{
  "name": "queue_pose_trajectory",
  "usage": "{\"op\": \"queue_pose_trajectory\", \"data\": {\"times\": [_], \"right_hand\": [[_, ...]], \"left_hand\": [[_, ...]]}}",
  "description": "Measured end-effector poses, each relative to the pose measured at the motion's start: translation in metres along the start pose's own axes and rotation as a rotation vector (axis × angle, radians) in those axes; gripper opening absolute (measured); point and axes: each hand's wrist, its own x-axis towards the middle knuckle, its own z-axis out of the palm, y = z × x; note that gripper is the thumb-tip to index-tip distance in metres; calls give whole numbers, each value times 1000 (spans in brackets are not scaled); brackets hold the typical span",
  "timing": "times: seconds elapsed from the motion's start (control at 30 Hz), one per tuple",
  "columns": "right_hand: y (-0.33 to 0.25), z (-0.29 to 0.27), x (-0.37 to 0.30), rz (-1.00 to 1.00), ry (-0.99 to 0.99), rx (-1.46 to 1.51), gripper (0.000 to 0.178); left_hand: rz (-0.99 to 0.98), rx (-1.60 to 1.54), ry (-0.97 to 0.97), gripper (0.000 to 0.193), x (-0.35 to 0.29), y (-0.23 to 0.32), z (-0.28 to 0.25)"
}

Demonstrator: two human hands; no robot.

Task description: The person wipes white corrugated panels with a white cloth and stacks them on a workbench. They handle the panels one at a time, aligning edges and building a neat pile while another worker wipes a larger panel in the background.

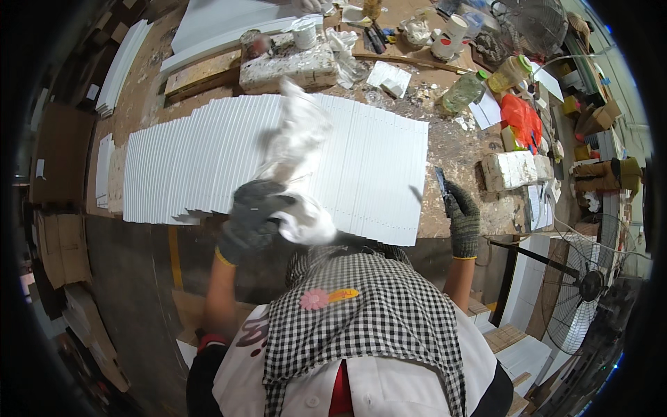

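A broad row of white slats (372, 163) lies on the worktable, overlapping side by side. My left hand (256, 212), in a dark grey knitted glove, is closed on a white cloth (295, 135). The cloth is blurred by motion and stretches across the slats toward their far edge. To the right of the slats, my right hand (463, 219), gloved the same way, is closed around a thin dark flat-bladed tool (441, 182). The tool points away from me; its exact kind does not show.
Behind the slats stand a paint-spattered block (288, 68) and a white cup (303, 33). Jars (464, 92), a red plastic bag (521, 119) and a wrapped white block (509, 172) lie at right. A standing fan (589, 285) is beyond the table's right edge. Another person's gloved hand (311, 5) shows far off.
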Motion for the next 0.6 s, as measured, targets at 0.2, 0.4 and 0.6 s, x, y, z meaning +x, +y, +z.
{"op": "queue_pose_trajectory", "data": {"times": [0.2,0.4,0.6], "right_hand": [[48,-73,17,11,154,23,31],[59,-157,75,-120,335,-38,26],[8,-71,103,-321,-53,-78,24]], "left_hand": [[43,614,-127,50,87,-35,61],[-272,321,111,38,164,-86,64],[-496,706,563,37,111,-60,50]]}}
